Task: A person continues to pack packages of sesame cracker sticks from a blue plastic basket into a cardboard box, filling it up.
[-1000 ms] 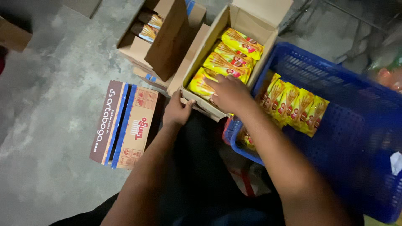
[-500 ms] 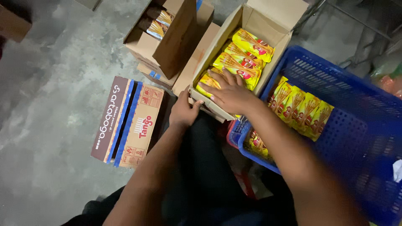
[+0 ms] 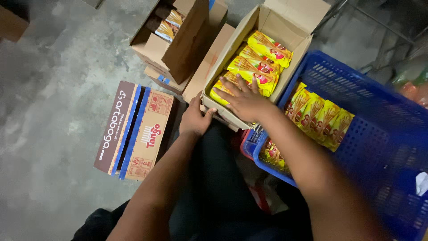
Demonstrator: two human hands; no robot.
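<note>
1. Yellow snack packets (image 3: pixel 261 67), glossy and flat, lie stacked in an open cardboard box (image 3: pixel 285 18) beside a blue perforated plastic crate (image 3: pixel 356 89).
2. Right hand (image 3: pixel 243 100) rests spread flat on the packets, gripping none.
3. Left hand (image 3: pixel 196 118) clasps the box's near corner.

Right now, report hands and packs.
Left hand grips open carton edge. Right hand flat on yellow packs. Blue crate alongside, unobstructed.

3 open boxes (image 3: pixel 285 40), 1 crate (image 3: pixel 379 116)
</note>
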